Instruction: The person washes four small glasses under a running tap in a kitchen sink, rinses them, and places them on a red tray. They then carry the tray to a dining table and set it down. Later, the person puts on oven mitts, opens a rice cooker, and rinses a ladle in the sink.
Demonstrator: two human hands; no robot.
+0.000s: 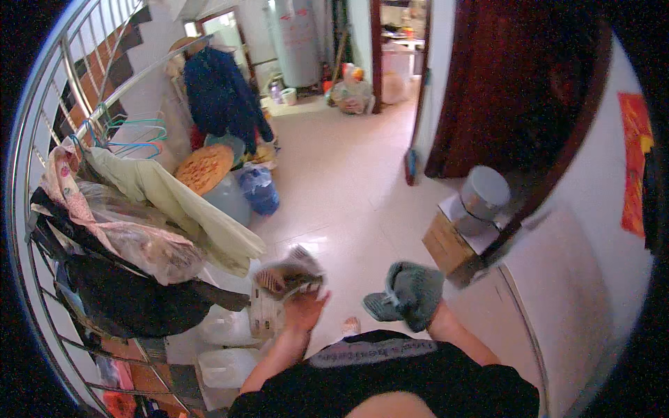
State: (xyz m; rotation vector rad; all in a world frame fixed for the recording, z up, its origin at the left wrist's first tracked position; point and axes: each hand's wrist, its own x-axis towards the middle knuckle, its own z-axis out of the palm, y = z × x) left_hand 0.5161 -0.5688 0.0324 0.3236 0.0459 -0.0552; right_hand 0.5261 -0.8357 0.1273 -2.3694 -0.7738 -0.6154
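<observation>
A brown striped knitted cloth item (290,273), blurred, is held in my left hand (306,308), in front of my body at the lower centre. My right hand (444,318) is gripping a grey-green knitted item (413,295), which looks like a sock or slipper with a pale tie; it covers most of the fingers. The two items are apart, with tiled floor between them. Just left of my left hand hangs the cuff of a pale green garment (230,245).
Clothes and hangers (136,136) hang along a metal rail at the left, above white plastic containers (227,368). A cardboard box (449,243) with a round canister (485,188) stands at the right, near a dark door (491,94). A blue-bagged bin (260,193) stands ahead.
</observation>
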